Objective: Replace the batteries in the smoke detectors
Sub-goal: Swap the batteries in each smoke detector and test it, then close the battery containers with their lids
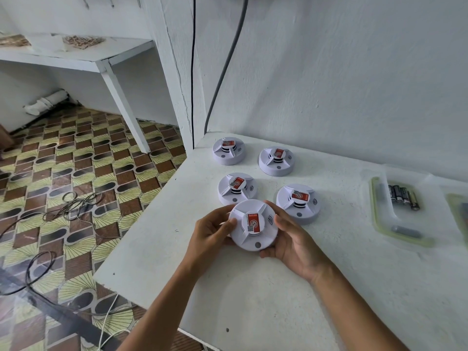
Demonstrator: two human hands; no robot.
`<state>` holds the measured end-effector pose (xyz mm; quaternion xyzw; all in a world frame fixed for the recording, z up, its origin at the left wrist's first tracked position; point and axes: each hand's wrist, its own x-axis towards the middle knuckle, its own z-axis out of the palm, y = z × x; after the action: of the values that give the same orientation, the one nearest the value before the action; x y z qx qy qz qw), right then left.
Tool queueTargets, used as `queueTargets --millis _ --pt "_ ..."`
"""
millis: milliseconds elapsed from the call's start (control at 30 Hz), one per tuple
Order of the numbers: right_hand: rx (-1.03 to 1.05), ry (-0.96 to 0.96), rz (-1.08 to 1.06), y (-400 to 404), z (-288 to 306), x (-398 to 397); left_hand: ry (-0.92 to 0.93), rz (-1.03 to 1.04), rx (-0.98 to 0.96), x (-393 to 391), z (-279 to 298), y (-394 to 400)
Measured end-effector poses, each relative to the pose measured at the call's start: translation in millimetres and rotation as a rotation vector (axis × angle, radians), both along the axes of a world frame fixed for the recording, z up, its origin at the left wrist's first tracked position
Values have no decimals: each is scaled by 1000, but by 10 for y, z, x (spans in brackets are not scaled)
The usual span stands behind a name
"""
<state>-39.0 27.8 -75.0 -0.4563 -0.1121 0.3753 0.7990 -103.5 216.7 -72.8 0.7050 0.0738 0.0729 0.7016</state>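
Note:
Both hands hold one white round smoke detector (pixel 253 236) with a red label just above the white table (pixel 253 295). My left hand (pixel 211 233) grips its left rim, thumb on top. My right hand (pixel 293 236) cups its right side and underside. Several more detectors of the same kind stand behind it: one close at the back left (pixel 236 188), one at the right (pixel 298 202), two near the wall (pixel 228 150) (pixel 276 160). Several batteries (pixel 404 196) lie in a clear tray (pixel 374 211) at the right.
A grey cylinder (pixel 405 231) lies at the tray's near end. A second tray (pixel 458 216) shows at the right edge. The wall runs close behind the table. Left of the table edge is patterned floor with loose cables (pixel 73 206) and a white shelf (pixel 83 54).

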Motion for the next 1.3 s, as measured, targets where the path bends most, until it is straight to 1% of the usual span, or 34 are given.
queueTargets --millis 467,600,700,733,800,833,900,967,1067,1100,1167,1200,1233,1300 --pt "15 28 -16 0 -16 13 32 -1 3 14 38 2" --pt "-31 42 -67 26 36 1 46 4 -57 52 69 7" --pt "-60 34 -127 22 206 -7 48 -9 -95 146 188 -31" --pt "-100 -3 -146 12 273 3 45 -20 -97 197 249 -54" --pt "-303 -157 -219 -54 464 38 41 -48 -102 355 400 -130" --pt "-411 -243 -290 -115 549 91 40 -70 -100 469 473 -192" --pt "-551 -381 -401 -220 684 197 56 -102 -107 676 588 -321" --pt "-717 -526 -468 -335 793 315 75 -148 -135 913 692 -492" --pt "-1054 -808 -461 -386 890 548 87 -197 -120 1201 766 -679" --pt "-1121 -850 -482 -434 933 637 86 -220 -120 1312 809 -758" --pt "-1168 -855 -539 -508 997 822 87 -236 -132 1530 838 -856" --pt "-1187 -852 -550 -534 1010 907 74 -208 -60 1649 819 -886" --pt "-1219 -843 -553 -565 1011 995 40 -164 132 1792 780 -896" --pt "-1295 -789 -528 -631 922 1190 -24 -81 606 2033 679 -833"
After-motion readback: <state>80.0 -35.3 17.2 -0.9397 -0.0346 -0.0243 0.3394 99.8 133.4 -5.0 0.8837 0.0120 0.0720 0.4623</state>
